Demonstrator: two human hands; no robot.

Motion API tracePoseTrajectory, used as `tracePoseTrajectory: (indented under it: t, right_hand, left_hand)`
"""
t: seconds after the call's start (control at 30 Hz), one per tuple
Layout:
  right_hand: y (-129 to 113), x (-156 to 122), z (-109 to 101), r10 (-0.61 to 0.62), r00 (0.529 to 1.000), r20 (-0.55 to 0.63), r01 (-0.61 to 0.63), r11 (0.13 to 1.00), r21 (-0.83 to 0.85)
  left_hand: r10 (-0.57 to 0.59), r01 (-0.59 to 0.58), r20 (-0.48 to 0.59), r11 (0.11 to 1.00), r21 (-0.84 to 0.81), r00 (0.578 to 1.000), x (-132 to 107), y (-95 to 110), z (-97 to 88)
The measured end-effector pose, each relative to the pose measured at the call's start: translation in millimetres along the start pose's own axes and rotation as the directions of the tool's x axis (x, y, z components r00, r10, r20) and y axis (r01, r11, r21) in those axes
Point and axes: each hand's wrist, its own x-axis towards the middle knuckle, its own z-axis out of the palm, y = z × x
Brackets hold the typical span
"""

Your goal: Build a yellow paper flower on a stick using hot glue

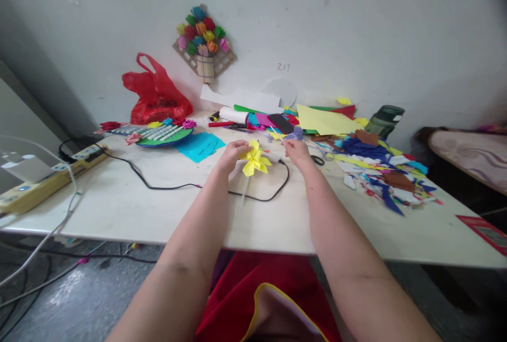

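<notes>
My left hand point(233, 155) is closed on a yellow paper flower point(255, 158), held just above the table with its petals spread. A thin pale stem point(244, 192) slants down from the flower towards the tabletop. To the right of the flower, my right hand point(297, 152) is closed in a pinch. At its fingertips shows a small yellow paper piece point(276, 135), whose full outline I cannot make out. Black-handled scissors point(317, 160) lie just beside the right hand, partly hidden by it.
A black cable point(150, 188) crosses the white table point(273, 231) under the flower. Blue sheets point(201, 146) and a board with paper rolls point(166, 136) lie left. Coloured scraps point(396, 178) and a dark green bottle point(385, 121) are at the right. A red bag point(160, 96) stands behind.
</notes>
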Motion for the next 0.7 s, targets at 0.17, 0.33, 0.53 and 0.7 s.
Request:
tracePoseTrajectory:
  t: [0.17,0.33,0.53,0.7]
  right_hand:
    - [-1.7,-1.3,9.4,-0.126,0.992,0.027,0.107,0.923,0.37]
    - [-8.5,-8.7,7.7,-0.203,0.97,0.135,0.108,0.855,0.508]
    - [-19.5,-16.2,3.2,-0.251,0.937,0.245,0.086,0.842,0.533]
    - [-30.7,-22.5,-1.1,-0.226,0.937,0.268,0.038,0.827,0.561]
  left_hand:
    - [-0.006,0.004,0.042,0.999,0.047,0.999,-1.1,-3.3,0.3]
    - [-0.028,0.023,0.065,0.996,0.084,0.998,-4.4,-3.0,2.4]
    - [0.006,-0.011,0.066,0.997,0.082,0.998,-10.3,2.0,5.5]
    - [0.026,-0.031,0.077,0.997,0.07,0.997,-10.9,3.8,5.8]
